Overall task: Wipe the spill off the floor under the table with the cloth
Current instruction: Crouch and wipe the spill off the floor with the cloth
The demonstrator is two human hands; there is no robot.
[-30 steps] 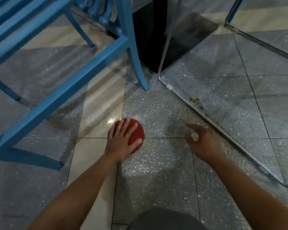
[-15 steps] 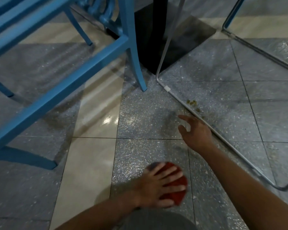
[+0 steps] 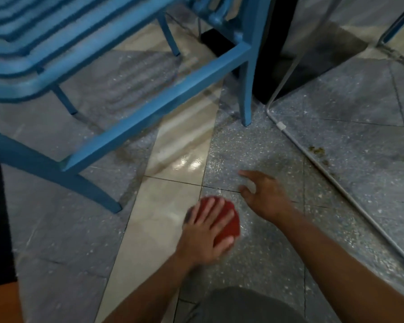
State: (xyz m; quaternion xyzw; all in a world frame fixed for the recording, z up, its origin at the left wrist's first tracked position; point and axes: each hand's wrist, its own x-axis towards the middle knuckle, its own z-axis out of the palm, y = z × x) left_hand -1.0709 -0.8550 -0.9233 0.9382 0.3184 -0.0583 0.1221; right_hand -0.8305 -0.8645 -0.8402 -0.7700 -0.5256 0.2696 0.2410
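My left hand point(image 3: 205, 231) lies flat on a red cloth point(image 3: 229, 222), pressing it onto the tiled floor where a beige tile meets a grey speckled one. My right hand point(image 3: 264, 194) hovers just beyond it, fingers spread, holding nothing. A wet, shiny patch point(image 3: 187, 163) shows on the beige tile ahead of the cloth. Small greenish-brown crumbs point(image 3: 316, 149) lie further right beside a thin metal rail. The black table base point(image 3: 287, 73) stands beyond.
A blue metal chair point(image 3: 84, 73) fills the upper left; its front leg point(image 3: 246, 99) stands close ahead of my hands. A thin white metal frame point(image 3: 336, 183) runs diagonally across the floor on the right. My knee point(image 3: 245, 306) is at the bottom.
My left hand swept the cloth from near the wet patch back toward me and to the right, then slightly left and forward. My right hand stayed open above the floor.
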